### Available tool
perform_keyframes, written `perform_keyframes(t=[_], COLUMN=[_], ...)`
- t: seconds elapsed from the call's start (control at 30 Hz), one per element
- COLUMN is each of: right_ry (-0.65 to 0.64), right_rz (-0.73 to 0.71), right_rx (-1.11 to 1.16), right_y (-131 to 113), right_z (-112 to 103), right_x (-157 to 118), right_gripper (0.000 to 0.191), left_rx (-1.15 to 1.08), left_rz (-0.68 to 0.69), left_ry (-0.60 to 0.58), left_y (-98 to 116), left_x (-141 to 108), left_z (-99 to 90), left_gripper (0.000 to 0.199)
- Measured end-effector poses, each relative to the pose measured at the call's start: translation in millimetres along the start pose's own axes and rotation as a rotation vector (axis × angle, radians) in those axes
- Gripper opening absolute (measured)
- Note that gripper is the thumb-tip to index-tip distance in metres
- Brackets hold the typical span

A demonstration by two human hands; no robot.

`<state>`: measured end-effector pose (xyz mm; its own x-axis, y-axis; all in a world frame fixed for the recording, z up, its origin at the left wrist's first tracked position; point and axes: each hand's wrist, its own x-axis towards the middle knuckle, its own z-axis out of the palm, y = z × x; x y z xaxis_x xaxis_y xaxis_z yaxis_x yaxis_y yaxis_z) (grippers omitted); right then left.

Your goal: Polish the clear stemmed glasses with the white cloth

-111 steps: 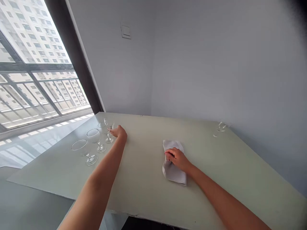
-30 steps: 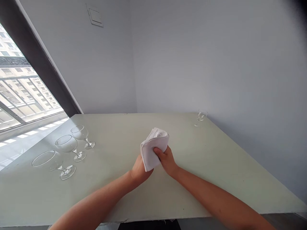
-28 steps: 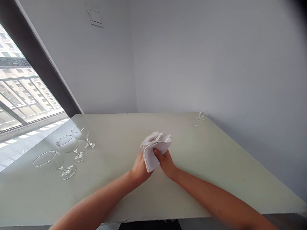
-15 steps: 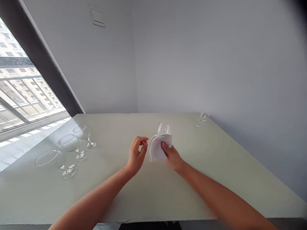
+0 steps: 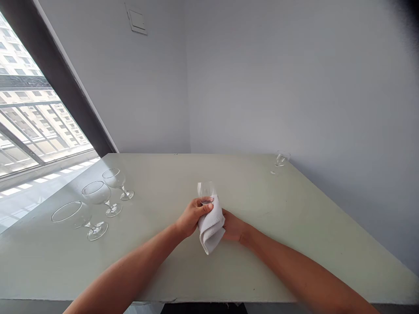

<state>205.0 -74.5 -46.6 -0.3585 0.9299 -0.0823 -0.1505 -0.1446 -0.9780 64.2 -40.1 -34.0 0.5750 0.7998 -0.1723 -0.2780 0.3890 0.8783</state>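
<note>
Near the middle of the view, a clear glass (image 5: 205, 189) is held above the table, its bowl showing over a white cloth (image 5: 212, 226). My left hand (image 5: 194, 214) is closed on the glass from the left, thumb and fingers around its lower bowl. From the right, my right hand (image 5: 231, 224) is behind the cloth and against it; its fingers are mostly hidden there. The cloth hangs in folds below the glass, covering the lower part of it.
Three stemmed glasses stand in a slanting row on the left: a near one (image 5: 73, 214), a middle one (image 5: 98, 193) and a far one (image 5: 114, 178). Another small glass (image 5: 280, 159) is at the back right corner of the pale table (image 5: 255, 261). Walls rise behind; a window is left.
My left hand has gone from open beside the cloth to gripping the glass. The glass and cloth have moved left and lower, and the cloth now hangs down. My right hand has slipped behind it.
</note>
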Motion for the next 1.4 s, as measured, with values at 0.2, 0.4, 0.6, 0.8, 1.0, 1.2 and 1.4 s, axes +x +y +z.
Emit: perform_keyframes(t=[0.2, 0.4, 0.6, 0.8, 1.0, 1.2, 1.4], right_ry=[0.041, 0.197, -0.029, 0.158, 0.511, 0.707, 0.786], right_rz=[-0.019, -0.374, -0.365, -0.036, -0.049, -0.21, -0.372], right_rx=[-0.154, -0.728, -0.527, 0.086, 0.067, -0.072, -0.424], right_y=[7.4, 0.4, -7.8, 5.0, -8.9, -27.2, -47.6], right_z=[-4.9, -7.0, -3.4, 5.9, -11.5, -35.9, -5.0], right_x=[3.5, 0.1, -5.0, 2.1, 9.1, 0.4, -8.0], right_gripper=[0.032, 0.038, 0.053, 0.046, 0.035, 0.024, 0.015], left_rx=[0.042, 0.138, 0.295, 0.666, 0.992, 1.23, 1.356], left_rz=[0.107, 0.271, 0.359, 0.479, 0.654, 0.709, 0.732], left_ry=[0.117, 0.287, 0.391, 0.441, 0.519, 0.635, 0.579], left_y=[2.5, 8.5, 0.2, -3.8, 4.8, 9.6, 5.8], left_x=[3.4, 9.7, 8.7, -1.3, 0.6, 9.7, 10.4], left_z=[-0.4, -9.4, -9.6, -0.1, -15.1, -41.3, -39.8], left_gripper=[0.043, 0.039, 0.036, 0.024, 0.027, 0.036, 0.034])
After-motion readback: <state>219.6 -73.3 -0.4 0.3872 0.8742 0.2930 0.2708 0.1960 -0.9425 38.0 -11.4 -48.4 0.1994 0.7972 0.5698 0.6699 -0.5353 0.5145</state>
